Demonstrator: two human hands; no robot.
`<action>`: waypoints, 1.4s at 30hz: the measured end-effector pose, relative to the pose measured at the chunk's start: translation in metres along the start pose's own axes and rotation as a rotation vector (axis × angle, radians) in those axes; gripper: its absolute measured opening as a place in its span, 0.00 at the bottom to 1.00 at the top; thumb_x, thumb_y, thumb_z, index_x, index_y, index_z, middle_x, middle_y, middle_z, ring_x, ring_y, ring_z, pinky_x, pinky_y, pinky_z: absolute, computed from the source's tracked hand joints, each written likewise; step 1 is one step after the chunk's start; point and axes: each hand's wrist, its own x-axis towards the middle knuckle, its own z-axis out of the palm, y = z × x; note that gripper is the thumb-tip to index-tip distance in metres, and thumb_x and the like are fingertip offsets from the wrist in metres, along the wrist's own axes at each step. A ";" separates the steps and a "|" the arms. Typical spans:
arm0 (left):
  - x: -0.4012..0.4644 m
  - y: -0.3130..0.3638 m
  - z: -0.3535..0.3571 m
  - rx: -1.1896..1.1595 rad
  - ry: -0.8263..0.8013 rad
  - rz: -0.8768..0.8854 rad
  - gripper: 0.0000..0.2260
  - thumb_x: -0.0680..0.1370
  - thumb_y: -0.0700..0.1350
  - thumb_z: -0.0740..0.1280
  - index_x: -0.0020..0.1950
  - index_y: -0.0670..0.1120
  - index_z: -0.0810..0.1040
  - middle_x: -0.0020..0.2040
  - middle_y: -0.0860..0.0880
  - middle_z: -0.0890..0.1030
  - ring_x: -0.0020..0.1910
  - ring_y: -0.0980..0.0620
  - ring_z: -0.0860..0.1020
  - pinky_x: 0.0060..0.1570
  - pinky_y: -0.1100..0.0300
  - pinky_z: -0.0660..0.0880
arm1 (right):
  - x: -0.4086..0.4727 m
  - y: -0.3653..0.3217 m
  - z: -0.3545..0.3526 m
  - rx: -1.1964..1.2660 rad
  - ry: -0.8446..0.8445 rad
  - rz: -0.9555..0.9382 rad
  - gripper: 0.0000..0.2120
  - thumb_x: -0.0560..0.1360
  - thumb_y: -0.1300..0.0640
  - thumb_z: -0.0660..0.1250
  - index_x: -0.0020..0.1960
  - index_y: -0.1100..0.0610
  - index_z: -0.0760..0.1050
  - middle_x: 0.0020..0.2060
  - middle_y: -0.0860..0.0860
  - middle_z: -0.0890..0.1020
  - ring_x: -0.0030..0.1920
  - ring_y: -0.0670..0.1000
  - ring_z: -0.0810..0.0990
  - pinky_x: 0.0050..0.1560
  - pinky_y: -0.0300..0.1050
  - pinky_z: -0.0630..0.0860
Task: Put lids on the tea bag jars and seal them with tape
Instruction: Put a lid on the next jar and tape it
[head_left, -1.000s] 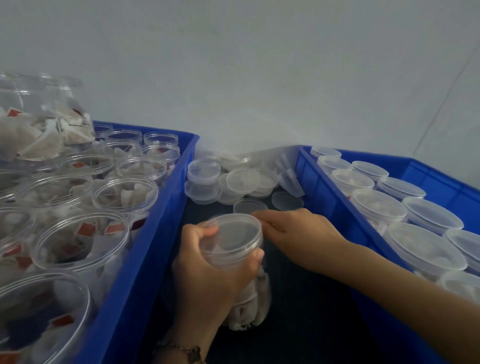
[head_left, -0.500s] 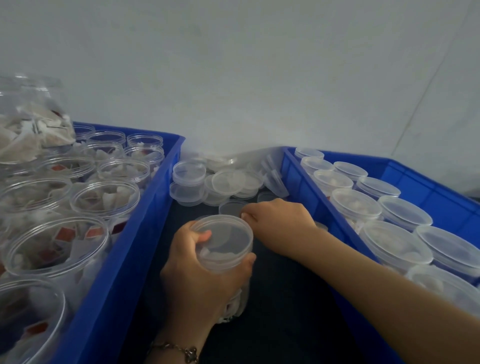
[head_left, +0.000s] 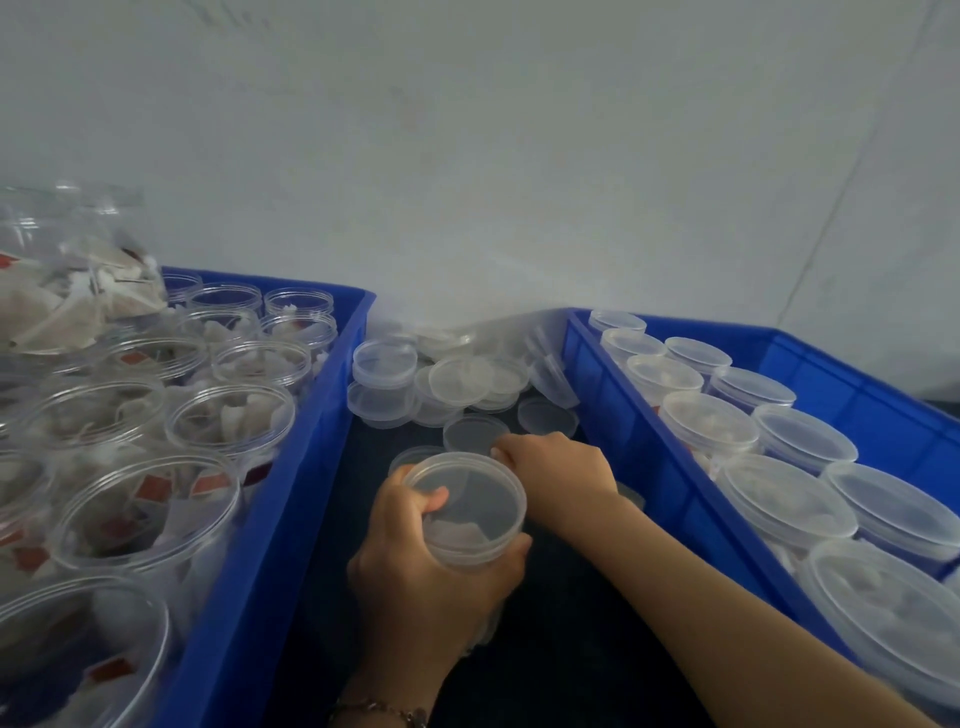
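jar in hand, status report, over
Left hand grips jar, lid on top. Right hand at lid's far rim, fingers hidden. No tape visible. Nothing blocking.

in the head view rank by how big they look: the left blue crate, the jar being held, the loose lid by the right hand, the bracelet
1. left blue crate
2. held jar, gripped by the left hand
3. loose lid, at the right hand; it lies farther from the camera, so it may match the jar's own lid
4. bracelet

Soft, even, dimmish light with faint shadows; wide-angle bending at the edges, slight blur throughout, mild glare on plastic.
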 end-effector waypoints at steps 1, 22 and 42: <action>0.000 -0.001 0.000 -0.003 -0.003 0.001 0.32 0.52 0.54 0.78 0.50 0.50 0.67 0.51 0.53 0.75 0.45 0.56 0.75 0.44 0.62 0.73 | 0.001 0.000 0.001 0.017 0.007 0.018 0.10 0.79 0.50 0.54 0.45 0.50 0.71 0.37 0.49 0.77 0.38 0.50 0.77 0.38 0.47 0.73; -0.013 0.007 -0.001 -0.026 -0.087 -0.189 0.38 0.50 0.61 0.79 0.56 0.47 0.75 0.47 0.65 0.73 0.43 0.55 0.78 0.38 0.68 0.74 | 0.034 0.011 0.005 0.158 0.071 0.278 0.11 0.79 0.57 0.56 0.56 0.56 0.76 0.49 0.54 0.81 0.44 0.53 0.78 0.42 0.48 0.73; -0.009 -0.003 -0.002 -0.153 -0.047 0.028 0.30 0.59 0.63 0.71 0.53 0.48 0.68 0.58 0.50 0.75 0.53 0.64 0.73 0.48 0.77 0.71 | -0.008 0.011 0.076 0.029 0.124 0.036 0.17 0.78 0.46 0.55 0.64 0.52 0.66 0.63 0.52 0.73 0.63 0.53 0.70 0.64 0.51 0.64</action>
